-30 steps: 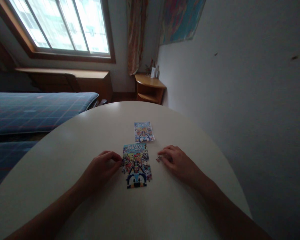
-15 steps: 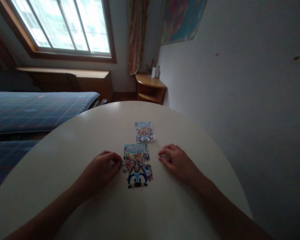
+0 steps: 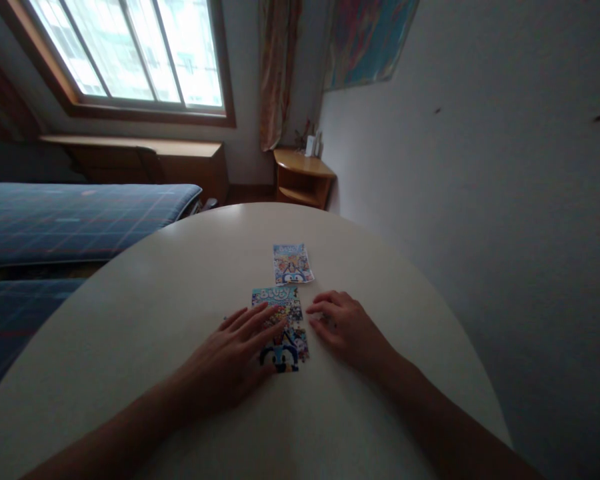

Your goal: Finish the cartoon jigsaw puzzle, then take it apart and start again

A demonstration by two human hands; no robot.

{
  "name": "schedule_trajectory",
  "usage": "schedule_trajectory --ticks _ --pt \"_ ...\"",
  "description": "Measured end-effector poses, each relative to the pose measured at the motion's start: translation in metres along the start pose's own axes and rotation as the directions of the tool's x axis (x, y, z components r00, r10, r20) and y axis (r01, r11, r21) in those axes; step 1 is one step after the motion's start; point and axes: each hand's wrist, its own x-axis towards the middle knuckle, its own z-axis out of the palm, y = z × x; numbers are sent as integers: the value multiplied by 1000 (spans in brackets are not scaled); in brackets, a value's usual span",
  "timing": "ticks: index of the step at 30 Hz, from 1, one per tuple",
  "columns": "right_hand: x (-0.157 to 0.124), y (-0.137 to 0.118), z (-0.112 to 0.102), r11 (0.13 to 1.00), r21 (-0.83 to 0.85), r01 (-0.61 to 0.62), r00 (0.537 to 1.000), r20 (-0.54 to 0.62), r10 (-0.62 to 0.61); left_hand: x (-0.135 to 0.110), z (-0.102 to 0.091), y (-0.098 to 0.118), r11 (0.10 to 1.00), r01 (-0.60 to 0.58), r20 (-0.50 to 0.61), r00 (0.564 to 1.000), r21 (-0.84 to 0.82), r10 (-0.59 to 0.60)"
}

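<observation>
Our left hand [image 3: 230, 350], fingers wide, lies over part of the puzzle [image 3: 283, 361] on the table [image 3: 375, 263]; we'd best press flat and lightly. Just right, our right hand [image 3: 353, 333] curls narrow; whether it holds anything, we cannot tell.

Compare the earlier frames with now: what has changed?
The left hand has moved right from the left edge of the puzzle and now spreads over it. The right hand has edged left, nearer the puzzle; whether it holds anything is unclear. The printed sheet stayed put.
</observation>
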Motion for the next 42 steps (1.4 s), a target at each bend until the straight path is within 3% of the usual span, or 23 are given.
schedule_trajectory --ticks 3,10,15,18,28,38,42 --pt "2 -3 2 999 -16 36 999 -1 -36 2 0 8 998 -59 65 996 -20 60" --pt "16 -5 -6 987 -79 137 988 78 -131 3 -1 8 995 -70 79 994 -71 76" --pt "36 3 -20 944 36 328 922 208 -328 2 -2 11 998 -31 58 998 -55 34" --pt "42 11 -23 930 97 354 896 249 -367 1 -2 12 999 -17 69 997 -44 20" --pt "43 21 -16 902 97 421 877 211 -432 2 -1 12 998 -23 92 995 -53 28" --pt "46 27 -10 774 -79 628 776 141 -615 3 -3 14 999 -17 83 996 -41 21" --pt "45 27 -8 752 -106 651 759 109 -641 2 -3 14 999 -20 87 996 -45 24"
